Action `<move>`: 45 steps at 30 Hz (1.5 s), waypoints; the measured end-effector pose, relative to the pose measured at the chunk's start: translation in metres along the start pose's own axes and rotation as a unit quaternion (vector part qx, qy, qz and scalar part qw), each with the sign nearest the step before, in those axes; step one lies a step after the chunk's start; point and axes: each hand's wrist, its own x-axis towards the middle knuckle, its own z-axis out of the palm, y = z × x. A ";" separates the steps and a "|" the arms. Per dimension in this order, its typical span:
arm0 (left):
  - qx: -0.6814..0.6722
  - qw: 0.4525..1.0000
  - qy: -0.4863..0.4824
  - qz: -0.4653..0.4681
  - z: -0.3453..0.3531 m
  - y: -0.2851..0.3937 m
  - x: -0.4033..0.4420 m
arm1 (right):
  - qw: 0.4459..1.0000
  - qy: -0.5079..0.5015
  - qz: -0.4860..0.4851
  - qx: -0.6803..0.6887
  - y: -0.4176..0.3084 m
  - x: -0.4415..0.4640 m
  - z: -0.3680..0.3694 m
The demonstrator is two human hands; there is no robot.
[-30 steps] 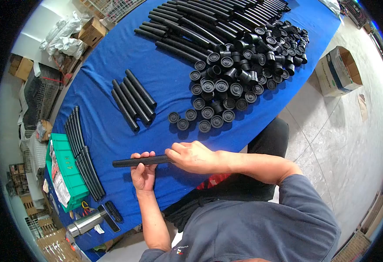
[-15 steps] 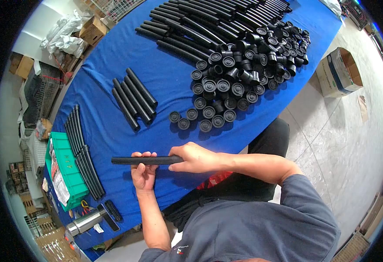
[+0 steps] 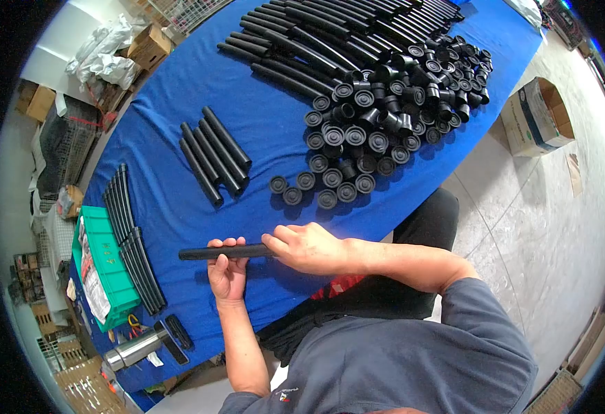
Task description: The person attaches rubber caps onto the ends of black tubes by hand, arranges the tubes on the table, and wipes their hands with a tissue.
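Observation:
My left hand (image 3: 228, 274) is closed around the middle of a black tube (image 3: 195, 254), thumb on the near side and fingertips on the far side. The tube lies nearly level above the blue cloth, its left end sticking out past that hand. My right hand (image 3: 309, 247) wraps the tube's right end, which is hidden under the palm and fingers. Whether a cap sits on that end, I cannot tell. Beyond the hands, round black end caps (image 3: 346, 192) lie in a large loose heap. Several separate black tubes (image 3: 212, 155) lie side by side on the cloth.
Many black tubes (image 3: 295, 45) are stacked at the far side of the blue-covered table (image 3: 157, 124). At left are slim black tubes (image 3: 143, 269), a green crate (image 3: 112, 265), a steel flask (image 3: 133, 350) and pliers (image 3: 135, 324). A cardboard box (image 3: 533, 121) stands on the floor.
My right hand has turned over the tube's right end, its knuckles now facing up more and its fingers covering more of it. The left hand keeps its hold almost unmoved.

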 end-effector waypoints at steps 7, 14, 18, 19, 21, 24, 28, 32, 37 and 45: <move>0.007 1.000 -0.003 -0.003 0.000 0.000 0.000 | 0.999 0.006 -0.020 -0.038 -0.005 0.000 -0.002; 0.000 1.000 0.014 0.014 0.001 -0.004 -0.002 | 0.998 0.028 -0.023 -0.046 -0.002 0.002 0.003; 0.005 0.999 0.036 0.015 0.001 -0.005 -0.002 | 0.999 0.032 -0.015 -0.042 -0.002 0.002 0.007; 0.005 0.999 0.047 0.009 0.004 -0.004 -0.002 | 0.998 0.034 -0.024 -0.043 0.000 0.002 0.009; 0.005 0.998 0.055 0.011 0.008 -0.005 -0.002 | 0.997 0.031 -0.024 -0.070 -0.002 0.002 0.009; -0.006 0.999 0.043 0.008 0.004 -0.005 -0.001 | 0.998 0.031 -0.021 -0.055 0.000 0.001 0.011; -0.009 0.999 0.035 0.012 0.004 -0.006 0.000 | 0.996 0.041 -0.058 -0.050 0.003 0.005 0.003; -0.010 0.999 0.032 0.000 0.007 -0.005 -0.003 | 0.989 -0.011 0.027 0.148 -0.001 0.006 -0.004; -0.013 1.000 0.014 -0.007 0.007 -0.004 -0.001 | 0.937 -0.133 0.187 0.263 -0.004 0.014 -0.018; -0.002 0.999 0.037 0.008 0.008 -0.007 0.001 | 1.000 0.002 0.001 -0.015 -0.005 0.005 -0.004</move>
